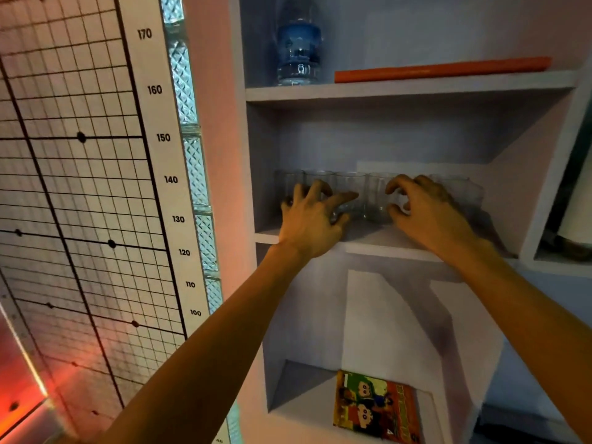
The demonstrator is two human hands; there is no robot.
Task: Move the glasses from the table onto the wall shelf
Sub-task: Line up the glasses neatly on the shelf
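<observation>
Your left hand (309,219) and right hand (423,213) reach among the glasses (350,193) lined up on the wall shelf (384,243). Fingers are spread and curled; whether either grips a glass, I cannot tell. Crowded glasses could knock together and topple.

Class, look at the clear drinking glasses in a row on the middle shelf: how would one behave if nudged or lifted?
The clear drinking glasses look rigid and probably breakable. They look short and wide, so tipping seems unlikely. They stand close together, so a nudge from the left hand would likely knock neighbours.
</observation>
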